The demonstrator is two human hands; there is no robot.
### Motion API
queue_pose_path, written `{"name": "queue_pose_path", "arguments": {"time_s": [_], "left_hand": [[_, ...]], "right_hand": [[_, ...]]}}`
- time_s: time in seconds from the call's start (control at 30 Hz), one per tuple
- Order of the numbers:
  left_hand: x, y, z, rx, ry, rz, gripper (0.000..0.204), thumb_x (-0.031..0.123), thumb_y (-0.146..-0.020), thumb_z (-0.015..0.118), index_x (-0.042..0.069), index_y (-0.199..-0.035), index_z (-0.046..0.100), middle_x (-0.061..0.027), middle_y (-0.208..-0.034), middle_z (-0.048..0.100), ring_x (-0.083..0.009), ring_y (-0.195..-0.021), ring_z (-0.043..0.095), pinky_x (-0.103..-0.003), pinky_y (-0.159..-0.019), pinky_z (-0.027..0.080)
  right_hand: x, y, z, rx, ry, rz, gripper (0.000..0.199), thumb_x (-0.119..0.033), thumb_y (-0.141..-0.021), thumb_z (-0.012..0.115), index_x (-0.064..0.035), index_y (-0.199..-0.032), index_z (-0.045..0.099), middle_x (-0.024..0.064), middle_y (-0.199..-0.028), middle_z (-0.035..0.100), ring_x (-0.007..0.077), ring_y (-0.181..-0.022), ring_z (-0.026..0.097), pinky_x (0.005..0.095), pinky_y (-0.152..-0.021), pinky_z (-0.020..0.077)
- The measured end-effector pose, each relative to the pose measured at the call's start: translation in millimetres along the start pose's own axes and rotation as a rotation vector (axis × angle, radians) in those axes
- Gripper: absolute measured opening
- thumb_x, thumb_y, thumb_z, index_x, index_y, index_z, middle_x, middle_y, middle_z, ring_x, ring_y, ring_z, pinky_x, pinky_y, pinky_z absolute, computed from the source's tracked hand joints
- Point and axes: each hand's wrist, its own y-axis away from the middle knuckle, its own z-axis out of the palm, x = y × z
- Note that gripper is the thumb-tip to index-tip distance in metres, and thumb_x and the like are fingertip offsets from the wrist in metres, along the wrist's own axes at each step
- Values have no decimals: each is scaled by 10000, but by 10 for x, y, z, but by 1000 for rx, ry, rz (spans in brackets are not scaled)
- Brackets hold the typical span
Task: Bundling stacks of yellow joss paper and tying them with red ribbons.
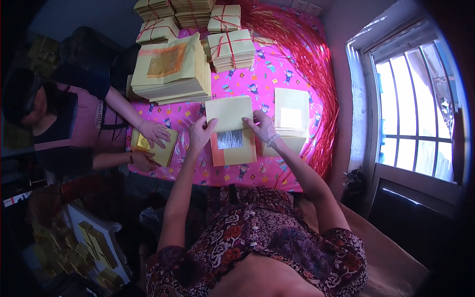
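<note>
A pale yellow paper sheet (pixel 228 114) lies in front of me, with its near edge between my two hands. Thumb and fingers of my left hand (pixel 201 131) pinch its left near corner. My right hand (pixel 263 127) has hold of the right near corner, a bracelet on its wrist. Just below, and partly covered by it, is yellow paper with a silver foil square (pixel 230 140) and an orange-red border. Whether the two are one folded sheet I cannot tell. Beside my right hand lies more yellow paper with a bright foil square (pixel 292 118).
At the back left rises a tall paper stack (pixel 170 74); bundles tied with red string (pixel 231 49) stand behind it. Red plastic strands (pixel 324 99) run along the right table edge. A co-worker's hands (pixel 154 134) rest on a yellow stack (pixel 168 154) at left. The tablecloth (pixel 277 173) is pink.
</note>
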Motion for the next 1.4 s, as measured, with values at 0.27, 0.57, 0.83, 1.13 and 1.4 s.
{"name": "queue_pose_path", "arguments": {"time_s": [0.27,0.57,0.83,1.13,1.4], "left_hand": [[-136,-89,138,63,-17,-110,400,332,-832,676,5,-681,503,-126,-520,510,-258,-444,485,-390,-451,352],[-112,-41,227,111,-213,-62,336,338,-846,656,37,-808,514,-132,-539,523,-340,-495,542,-437,-480,398],[17,-23,379,210,-398,50,354,326,-842,634,67,-972,429,-165,-884,563,-369,-732,598,-457,-621,467],[259,108,482,24,-598,112,426,365,-812,664,14,-961,476,-168,-920,497,-345,-841,598,-421,-655,515],[289,182,592,48,-562,-45,444,382,-800,673,20,-959,471,-169,-984,472,-349,-876,574,-425,-699,503]], "right_hand": [[-40,-115,81,88,8,113,450,-423,-792,670,14,-743,577,165,-683,600,274,-637,592,385,-601,466],[-35,-175,154,59,178,176,397,-368,-794,665,7,-723,556,183,-686,582,347,-681,592,435,-627,464],[59,-105,276,232,372,45,375,-350,-805,679,-23,-835,497,180,-707,556,372,-687,583,467,-595,446],[-52,-28,390,303,451,-201,263,-266,-838,621,-69,-913,465,114,-758,582,312,-701,604,424,-600,457],[28,113,531,227,522,-448,198,-213,-787,646,-76,-822,507,85,-748,549,260,-751,574,379,-641,464]]}}
